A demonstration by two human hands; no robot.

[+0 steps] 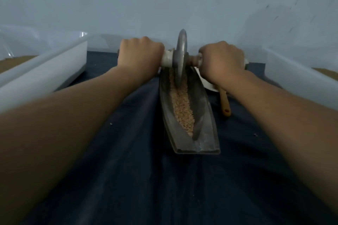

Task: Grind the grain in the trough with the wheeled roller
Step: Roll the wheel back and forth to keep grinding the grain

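Head view finds us holding the wheeled roller [181, 56] by both ends of its axle; our left hand [140, 55] is curled round the left handle, our right hand [222, 60] round the right; the wheel stands upright at the far end of the trough [206, 115], rim down in the grain [182, 104]; the trough lies lengthwise on a dark cloth [128, 170]; a wooden handle [225, 104] lies just beside it.

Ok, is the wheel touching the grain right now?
Touching. The head view shows the lower edge of the wheel sunk into the grain at the far end of the trough, no gap.
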